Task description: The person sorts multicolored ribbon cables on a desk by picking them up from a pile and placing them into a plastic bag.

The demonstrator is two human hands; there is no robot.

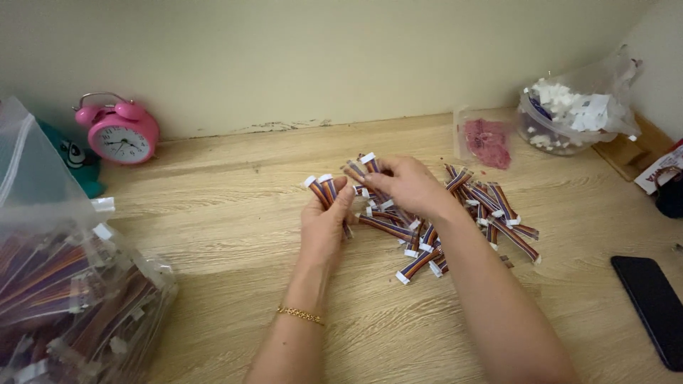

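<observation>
My left hand holds a small bunch of striped ribbon cables with white connector ends pointing up. My right hand pinches another striped cable just to the right of that bunch, its white end tilted up. Both hands hover over a loose pile of the same cables spread on the wooden table. A thin gold bracelet sits on my left wrist.
A clear plastic bag stuffed with more cables lies at the left edge. A pink alarm clock stands by the wall. A tub of white connectors, a small bag of red bits and a black phone are on the right.
</observation>
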